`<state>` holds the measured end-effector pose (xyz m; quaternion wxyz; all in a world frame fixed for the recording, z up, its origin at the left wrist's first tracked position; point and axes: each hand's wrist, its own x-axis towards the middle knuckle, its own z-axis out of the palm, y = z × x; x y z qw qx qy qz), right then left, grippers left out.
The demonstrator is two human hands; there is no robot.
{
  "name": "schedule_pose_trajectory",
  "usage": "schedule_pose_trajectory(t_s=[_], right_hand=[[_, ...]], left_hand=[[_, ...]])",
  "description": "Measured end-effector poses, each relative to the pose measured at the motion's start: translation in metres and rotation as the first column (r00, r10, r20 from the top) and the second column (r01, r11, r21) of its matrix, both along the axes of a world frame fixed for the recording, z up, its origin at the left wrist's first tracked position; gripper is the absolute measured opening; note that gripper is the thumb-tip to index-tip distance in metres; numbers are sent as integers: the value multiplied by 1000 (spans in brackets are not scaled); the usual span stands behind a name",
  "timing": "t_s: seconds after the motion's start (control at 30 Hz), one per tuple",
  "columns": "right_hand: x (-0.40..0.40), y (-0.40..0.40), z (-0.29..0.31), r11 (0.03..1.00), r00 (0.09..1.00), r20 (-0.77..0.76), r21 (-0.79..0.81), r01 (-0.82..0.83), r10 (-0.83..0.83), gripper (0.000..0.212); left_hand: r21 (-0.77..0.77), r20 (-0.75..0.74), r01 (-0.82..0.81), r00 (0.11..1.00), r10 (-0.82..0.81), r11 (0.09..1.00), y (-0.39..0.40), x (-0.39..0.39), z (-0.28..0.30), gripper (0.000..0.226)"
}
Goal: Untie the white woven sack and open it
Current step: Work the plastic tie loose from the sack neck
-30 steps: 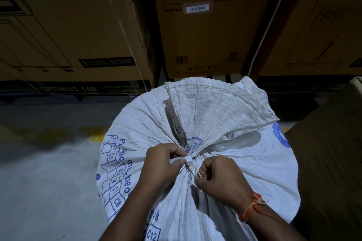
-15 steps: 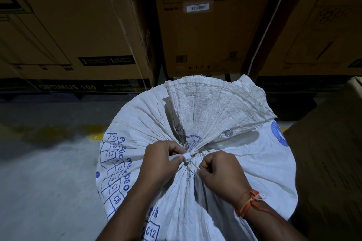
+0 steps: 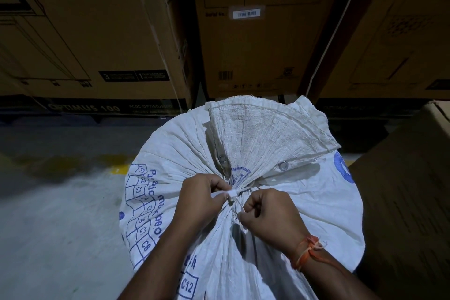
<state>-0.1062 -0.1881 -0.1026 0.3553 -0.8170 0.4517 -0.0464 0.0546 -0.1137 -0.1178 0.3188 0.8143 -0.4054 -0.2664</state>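
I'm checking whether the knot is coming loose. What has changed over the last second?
Very little. The right hand has shifted a touch up and toward the knot, still pinching the thin string. The left hand keeps its grip on the white tie at the gathered neck. The sack is still tied shut, its flap fanned out above, and has not visibly moved.
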Motion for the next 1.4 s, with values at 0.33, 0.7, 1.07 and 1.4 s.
schedule_pose_trajectory(t_s=[0.33,0.7,1.07,1.4], right_hand=[[-6,-2,0,999,999,-17,-13,-45,44,9],[2,-1,-2,999,999,18,-36,-29,30,8],[-15,-3,9,996,997,-4,35,-76,76,7],[-2,2,-1,999,994,105,18,-34,32,5]], left_hand=[[21,7,0,1000,-1,1000,-1,-2,4,24],[6,-28,10,1000,-9,1000,1,-4,14,24],[11,12,3,1000,-3,1000,2,-2,9,25],[10,31,12,999,-12,1000,-1,-3,7,12]])
